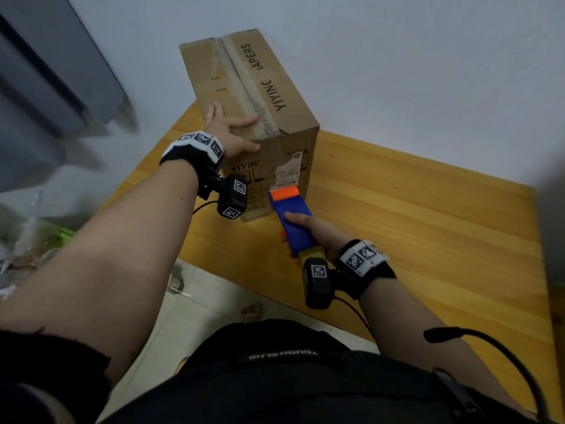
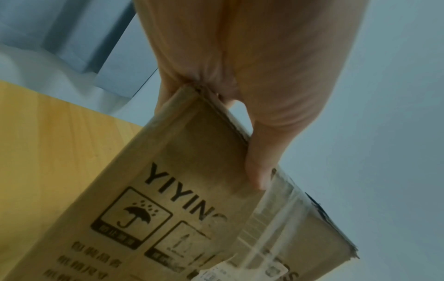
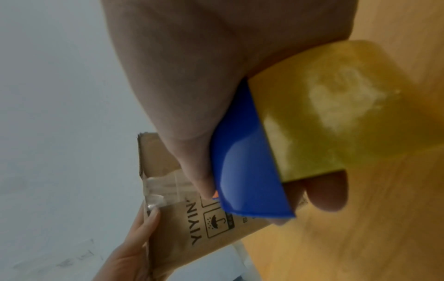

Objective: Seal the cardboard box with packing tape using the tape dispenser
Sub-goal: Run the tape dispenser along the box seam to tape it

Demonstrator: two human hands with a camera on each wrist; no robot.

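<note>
A brown cardboard box [image 1: 253, 96] printed YIYING stands at the back left corner of the wooden table [image 1: 428, 224], flaps closed. Clear tape [image 2: 271, 218] runs along its top seam and down the front face. My left hand [image 1: 229, 130] clasps the box's top front edge, fingers flat on top and thumb [image 2: 261, 161] on the front face. My right hand [image 1: 318, 234] grips a blue tape dispenser [image 1: 293, 218] carrying a yellowish tape roll [image 3: 336, 114]. Its orange head [image 1: 284, 192] meets the lower front face of the box [image 3: 216, 237], just under a white label.
A white wall stands close behind the box. A grey cabinet [image 1: 46, 87] rises at the left, with plastic clutter [image 1: 30, 240] on the floor below it. Tiled floor [image 1: 198, 301] and sandalled feet lie beyond the table's near edge. Bare wood stretches to the right of the box.
</note>
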